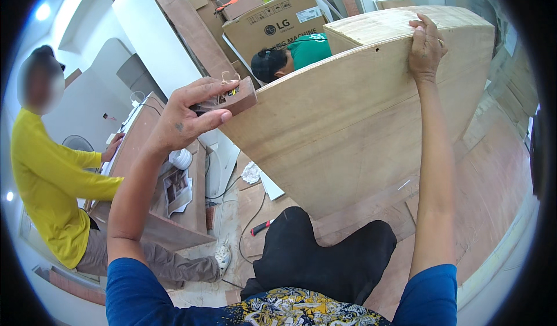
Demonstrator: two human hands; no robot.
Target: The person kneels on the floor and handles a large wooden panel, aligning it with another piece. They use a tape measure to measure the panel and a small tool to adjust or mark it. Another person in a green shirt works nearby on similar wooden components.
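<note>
My left hand (pixel 185 108) is closed around a small wooden hand plane (pixel 239 98) with a curl of shaving on top. The plane sits at the near left end of the upper edge of a big plywood structure (pixel 331 123). This structure has a broad, slightly curved side facing me and a second plywood face (pixel 406 23) across its far top. Farther right, my right hand (pixel 426 50) grips the upper edge, its fingers bent over the rim. The undersides of the plane and its blade are hidden.
At left a person in yellow (pixel 55 175) leans on a wooden workpiece (pixel 136 134). Behind the plywood, another person in green (pixel 307 50) bends near a cardboard box (pixel 275 27). A red-and-black handled tool (pixel 262 227) and a cable (pixel 241 239) lie on the floor.
</note>
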